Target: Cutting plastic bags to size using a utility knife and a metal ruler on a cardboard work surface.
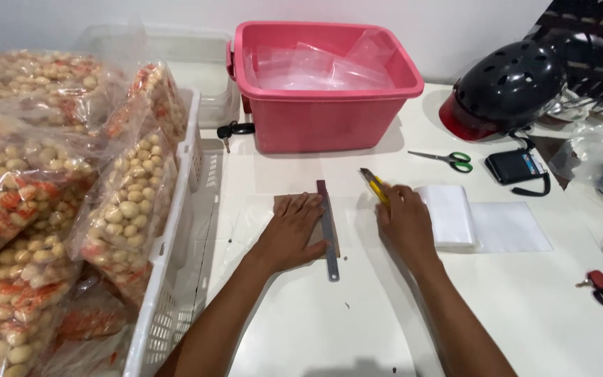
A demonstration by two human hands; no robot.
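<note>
A white table carries everything. Along its left edge stands a white basket heaped with bags of snacks; at the back edge sits a pink tub, and a black helmet lies toward the back right corner. Mid-table, the left hand lies flat and open on a brown board, pinning a metal ruler along its right side. Just right of the ruler, the right hand is closed around a yellow knife, its blade seemingly on clear plastic. Green-handled scissors lie behind.
</note>
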